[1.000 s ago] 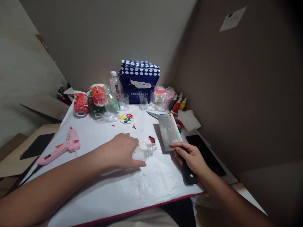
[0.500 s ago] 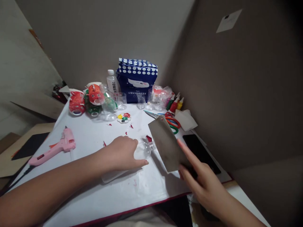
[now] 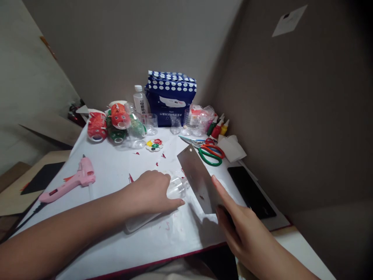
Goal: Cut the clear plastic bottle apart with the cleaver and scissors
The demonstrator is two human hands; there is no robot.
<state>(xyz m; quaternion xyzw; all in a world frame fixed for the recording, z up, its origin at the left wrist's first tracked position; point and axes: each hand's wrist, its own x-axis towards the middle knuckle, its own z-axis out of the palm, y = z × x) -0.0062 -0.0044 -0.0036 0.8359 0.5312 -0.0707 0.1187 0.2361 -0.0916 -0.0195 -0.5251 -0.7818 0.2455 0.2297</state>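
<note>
the left hand is pressing a clear bottle sideways on the tabletop, fingers curling over it, perhaps against rolling; the right hand is grasping a cleaver, forefinger lying along it, seemingly for control.

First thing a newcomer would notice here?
Likely the broad cleaver in the right hand, tilted beside the neck of the clear bottle lying under the left hand. Next, the big blue bag at the table's back, then the pink glue gun on the picture's left.
</note>
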